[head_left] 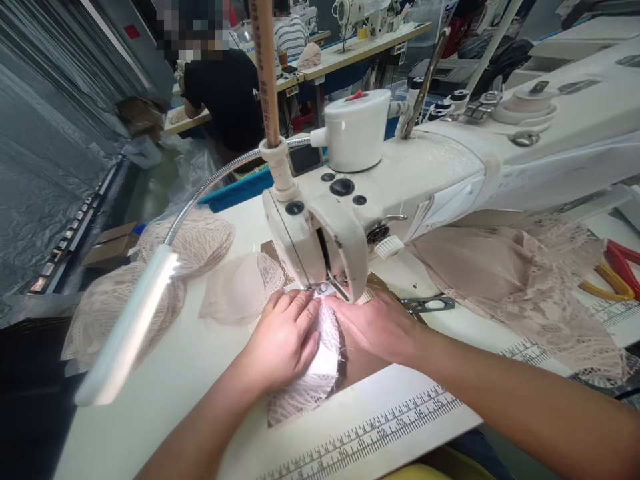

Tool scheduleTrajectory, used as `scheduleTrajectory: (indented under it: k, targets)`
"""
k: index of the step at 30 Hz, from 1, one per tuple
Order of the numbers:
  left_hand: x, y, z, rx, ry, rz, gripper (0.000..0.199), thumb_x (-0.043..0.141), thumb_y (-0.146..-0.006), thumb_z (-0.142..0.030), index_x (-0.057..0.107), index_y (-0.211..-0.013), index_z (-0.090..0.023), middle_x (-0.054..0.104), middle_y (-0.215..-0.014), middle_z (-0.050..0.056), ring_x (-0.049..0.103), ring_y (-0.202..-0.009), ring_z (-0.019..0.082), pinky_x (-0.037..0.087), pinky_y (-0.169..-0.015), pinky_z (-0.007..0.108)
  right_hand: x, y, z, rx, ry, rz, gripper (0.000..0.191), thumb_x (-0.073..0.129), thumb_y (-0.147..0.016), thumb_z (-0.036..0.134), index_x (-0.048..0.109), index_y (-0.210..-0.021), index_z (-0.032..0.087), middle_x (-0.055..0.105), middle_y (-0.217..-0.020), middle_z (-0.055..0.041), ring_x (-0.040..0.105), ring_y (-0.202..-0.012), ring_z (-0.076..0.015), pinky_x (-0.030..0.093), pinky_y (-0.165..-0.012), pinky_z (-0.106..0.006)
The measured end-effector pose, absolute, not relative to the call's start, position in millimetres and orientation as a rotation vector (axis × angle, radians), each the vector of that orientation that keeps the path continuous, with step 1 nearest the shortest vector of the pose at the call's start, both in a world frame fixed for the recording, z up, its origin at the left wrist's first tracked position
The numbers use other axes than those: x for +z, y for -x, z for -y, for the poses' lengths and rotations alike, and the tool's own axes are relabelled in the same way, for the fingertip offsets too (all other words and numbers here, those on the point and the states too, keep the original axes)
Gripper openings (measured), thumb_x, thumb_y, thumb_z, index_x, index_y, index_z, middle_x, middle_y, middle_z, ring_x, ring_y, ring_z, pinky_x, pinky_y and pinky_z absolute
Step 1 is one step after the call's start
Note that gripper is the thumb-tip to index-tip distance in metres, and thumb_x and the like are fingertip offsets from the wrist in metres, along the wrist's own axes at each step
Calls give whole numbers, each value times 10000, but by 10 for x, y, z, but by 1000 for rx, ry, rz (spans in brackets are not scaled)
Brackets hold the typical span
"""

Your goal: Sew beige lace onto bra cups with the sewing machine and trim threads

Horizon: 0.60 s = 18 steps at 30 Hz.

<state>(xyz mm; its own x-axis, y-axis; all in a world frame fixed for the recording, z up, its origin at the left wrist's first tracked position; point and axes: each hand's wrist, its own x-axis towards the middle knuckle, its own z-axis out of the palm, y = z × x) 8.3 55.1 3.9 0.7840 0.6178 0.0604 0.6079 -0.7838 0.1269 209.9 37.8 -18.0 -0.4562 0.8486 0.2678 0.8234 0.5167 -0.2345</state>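
Note:
A pale lace fabric piece lies under the needle area of a white sewing machine head, its near end reaching towards the table's front. My left hand rests on its left side, fingers stretched out flat and pressing it down close to the presser foot. From the right, my right hand has its thumb at the lace edge beside the foot; its other fingers are partly hidden behind the machine head, and the hand appears closed on the edge. A pale moulded cup with lace trim lies left of the machine head.
Stacked lace cups lie at the left, behind a lit lamp on a bendable neck. Beige lace garments, small metal snips and red-handled pliers lie right. A printed ruler runs along the front. A co-worker sits beyond.

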Motion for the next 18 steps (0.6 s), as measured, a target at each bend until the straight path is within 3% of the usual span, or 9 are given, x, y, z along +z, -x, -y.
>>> scheduleTrajectory:
  k: [4,9,18]
  targets:
    - [39,-53,-531,229,-2889,-874,329,427,-888,-191,581,-1158,-84,602,-1129,157,525,-998,264,326,-995,529,-210,-2146,-362,127,1327,2406,329,425,-855,110,636,-1092,199,655,-923,-69,555,-838,-218,378,-719,-333]
    - [34,-25,-528,243,-2848,-844,326,468,-884,-289,593,-1127,-111,625,-963,114,538,-886,238,303,-999,556,-186,-2184,-338,219,1201,2494,285,461,-825,90,639,-1027,183,621,-810,-39,499,-771,-192,319,-676,-312]
    - [4,15,-594,269,-2874,-842,334,470,-880,-289,579,-1140,-109,611,-1033,129,550,-943,246,307,-1004,542,-168,-2174,-336,263,1257,2550,253,478,-785,65,613,-955,196,577,-789,-12,427,-734,-171,259,-651,-305]
